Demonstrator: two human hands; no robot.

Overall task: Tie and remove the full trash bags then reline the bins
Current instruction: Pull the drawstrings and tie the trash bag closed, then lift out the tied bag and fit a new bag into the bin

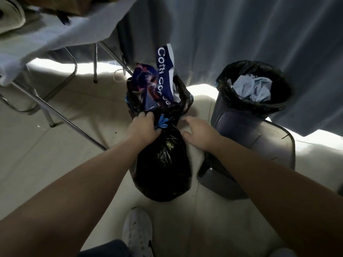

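A tied black trash bag (164,162) with a blue drawstring knot (163,121) stands on the floor in front of me. My left hand (143,127) grips its neck beside the knot. My right hand (199,132) hovers just right of the bag with fingers relaxed, holding nothing. Behind the tied bag is a second black bag (182,101), open and stuffed with blue coffee paper bags (163,76). To the right a dark bin (239,127) lined with a black bag (278,78) holds crumpled pale blue paper (252,88).
A folding table (46,39) with metal legs and a white cloth stands at the left. Grey curtains (241,28) hang behind the bins. A grey plastic stool (274,145) sits at the right under the bin. My white shoe (138,232) is near the bottom edge on the pale tiled floor.
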